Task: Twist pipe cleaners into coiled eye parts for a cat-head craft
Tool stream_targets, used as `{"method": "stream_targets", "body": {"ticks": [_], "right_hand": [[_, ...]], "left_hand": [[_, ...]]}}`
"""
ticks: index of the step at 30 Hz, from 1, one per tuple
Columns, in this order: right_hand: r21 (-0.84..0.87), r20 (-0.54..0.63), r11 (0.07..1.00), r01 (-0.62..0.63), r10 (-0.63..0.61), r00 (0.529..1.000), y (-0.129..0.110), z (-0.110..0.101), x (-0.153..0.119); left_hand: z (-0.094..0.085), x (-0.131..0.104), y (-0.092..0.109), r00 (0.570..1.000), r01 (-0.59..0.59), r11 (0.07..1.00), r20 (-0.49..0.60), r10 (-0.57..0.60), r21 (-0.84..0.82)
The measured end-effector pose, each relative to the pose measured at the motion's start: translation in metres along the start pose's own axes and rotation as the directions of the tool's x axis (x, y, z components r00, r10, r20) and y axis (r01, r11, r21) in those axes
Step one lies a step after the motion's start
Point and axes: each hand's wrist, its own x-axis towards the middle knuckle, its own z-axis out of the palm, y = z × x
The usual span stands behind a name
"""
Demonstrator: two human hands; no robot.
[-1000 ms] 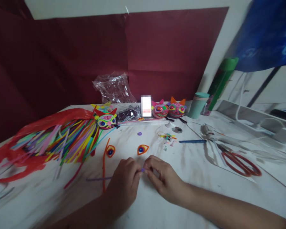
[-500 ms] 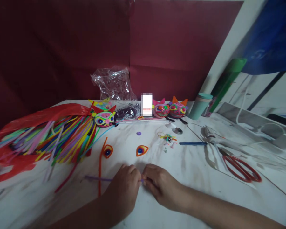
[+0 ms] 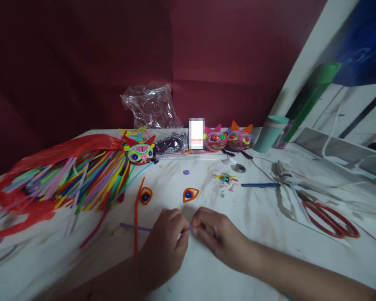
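Observation:
A purple pipe cleaner (image 3: 134, 226) runs through my left hand (image 3: 171, 238), its free end sticking out to the left. Its other end is pinched by my right hand (image 3: 217, 234), the fingertips of both hands almost meeting. Under the purple one's free end, an orange pipe cleaner (image 3: 135, 217) lies crosswise on the table. Just beyond my hands are two coiled eye shapes with orange outlines and blue centres, the left eye (image 3: 146, 195) and the right eye (image 3: 190, 195). A small purple coil (image 3: 186, 172) lies farther back.
Many coloured pipe cleaners (image 3: 90, 179) spread on red plastic at the left. Decorated animal heads (image 3: 140, 152) stand along the back, near a teal cup (image 3: 271, 133). To the right are red-handled scissors (image 3: 330, 217), a dark blue pen-like stick (image 3: 260, 185) and small scraps (image 3: 224, 179).
The view has shifted slightly, so everything sits a little farther right and higher. Both hands keep their pinch on the purple pipe cleaner, with slightly more space between the fingers.

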Motion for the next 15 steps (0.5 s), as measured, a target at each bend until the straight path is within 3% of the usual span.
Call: {"method": "stream_targets", "body": {"ticks": [3, 6, 10, 15], "right_hand": [[0.328, -0.033, 0.936, -0.128, 0.146, 0.989, -0.002, 0.003, 0.002], [0.487, -0.061, 0.862, -0.139, 0.193, 0.979, -0.005, 0.008, 0.001], [0.456, -0.140, 0.878, -0.146, 0.233, 0.962, -0.012, 0.011, -0.005], [0.345, -0.151, 0.928, -0.138, 0.201, 0.968, -0.010, 0.009, -0.006]], "left_hand": [[-0.005, 0.003, 0.002, 0.986, 0.126, 0.984, -0.092, -0.139, -0.128], [-0.008, 0.004, 0.004, 0.971, 0.186, 0.961, -0.114, -0.212, -0.206], [-0.005, 0.002, 0.007, 0.978, 0.149, 0.969, -0.118, -0.175, -0.199], [0.000, -0.001, 0.007, 0.982, 0.160, 0.962, -0.066, -0.178, -0.219]]}}
